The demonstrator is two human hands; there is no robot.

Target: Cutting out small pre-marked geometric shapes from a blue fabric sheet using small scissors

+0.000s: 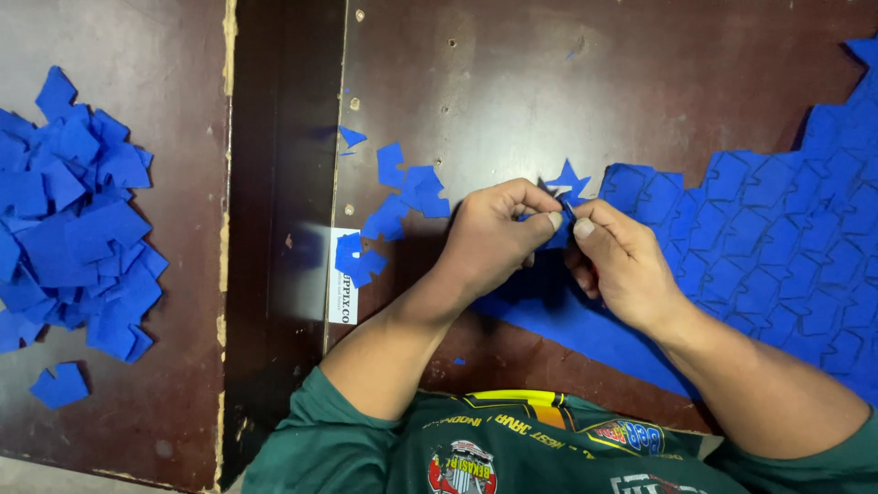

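1. Head view: the left hand (494,233) and the right hand (622,265) meet at the centre of the dark brown table (512,82). Both have their fingers closed in a pinch on one small blue piece (567,183), thumb tips almost touching, with its star-like point sticking up above the knuckles.
2. The piece sits at the near edge of a large blue pre-cut sheet (777,238) that covers the right side of the table; whether it is attached to the sheet I cannot tell.
3. A few loose blue pieces (402,197) lie just left of the hands, and a big heap of cut-outs (73,220) rests on the far left board, well apart.
4. Risk, as I judge it: a pull at an uneven angle could tear the thin piece, or drag and rip neighbouring shapes in the sheet.
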